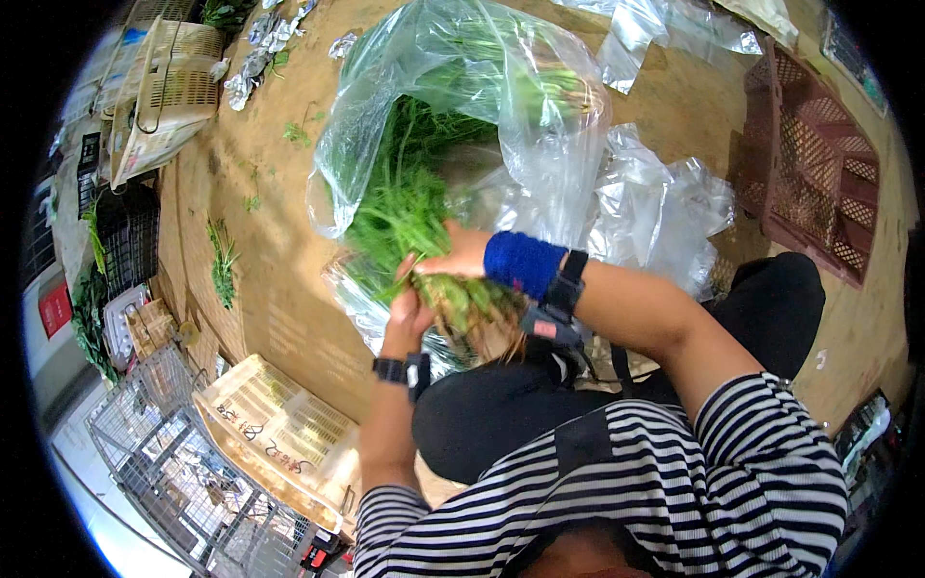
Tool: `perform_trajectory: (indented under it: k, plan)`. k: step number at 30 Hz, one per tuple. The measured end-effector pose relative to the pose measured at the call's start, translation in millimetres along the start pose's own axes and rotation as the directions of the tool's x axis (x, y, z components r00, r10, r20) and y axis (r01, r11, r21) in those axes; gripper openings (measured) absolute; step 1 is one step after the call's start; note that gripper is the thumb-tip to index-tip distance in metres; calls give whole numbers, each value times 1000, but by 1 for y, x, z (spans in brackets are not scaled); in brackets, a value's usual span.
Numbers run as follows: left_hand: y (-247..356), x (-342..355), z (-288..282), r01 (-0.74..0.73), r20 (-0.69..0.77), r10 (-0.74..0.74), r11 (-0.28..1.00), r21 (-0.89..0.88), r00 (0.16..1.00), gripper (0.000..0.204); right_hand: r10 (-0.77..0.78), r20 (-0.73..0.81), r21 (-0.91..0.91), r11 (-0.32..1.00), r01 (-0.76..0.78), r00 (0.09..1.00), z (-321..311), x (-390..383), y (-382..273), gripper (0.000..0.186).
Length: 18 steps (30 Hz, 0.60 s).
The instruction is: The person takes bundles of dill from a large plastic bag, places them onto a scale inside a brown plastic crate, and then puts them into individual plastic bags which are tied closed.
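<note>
A bunch of feathery green herbs, like dill or fennel, lies across my hands, with its pale stem ends toward my lap. My left hand grips the bunch from the near left side. From the right, my right hand closes over its middle, the fingers partly hidden by leaves. Just beyond is a large clear plastic bag with its mouth gaping toward me. More of the same greens lie inside it. The leafy tops reach into the bag's opening.
Crumpled clear plastic lies right of the bag. A brown plastic crate stands at the far right. On the left are a cream basket, a cream crate, a wire cage and loose green sprigs on the tan floor.
</note>
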<state>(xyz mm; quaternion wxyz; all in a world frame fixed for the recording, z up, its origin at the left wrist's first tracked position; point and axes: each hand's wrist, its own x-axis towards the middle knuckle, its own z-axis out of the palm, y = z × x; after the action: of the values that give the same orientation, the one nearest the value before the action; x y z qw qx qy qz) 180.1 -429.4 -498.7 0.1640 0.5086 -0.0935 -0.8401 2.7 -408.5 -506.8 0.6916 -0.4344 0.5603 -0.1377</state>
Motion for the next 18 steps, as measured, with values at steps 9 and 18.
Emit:
perform_trajectory:
  k: [9, 18]
  plan:
    - [31, -133, 88, -78, -31, 108, 863, 500, 994, 61, -231, -60, 58, 970, 235, 971, -15, -123, -78, 107]
    - [-7, -173, 200, -110, -85, 159, 901, 420, 984, 76, -318, -356, 147, 910, 388, 879, -60, -268, -75, 101]
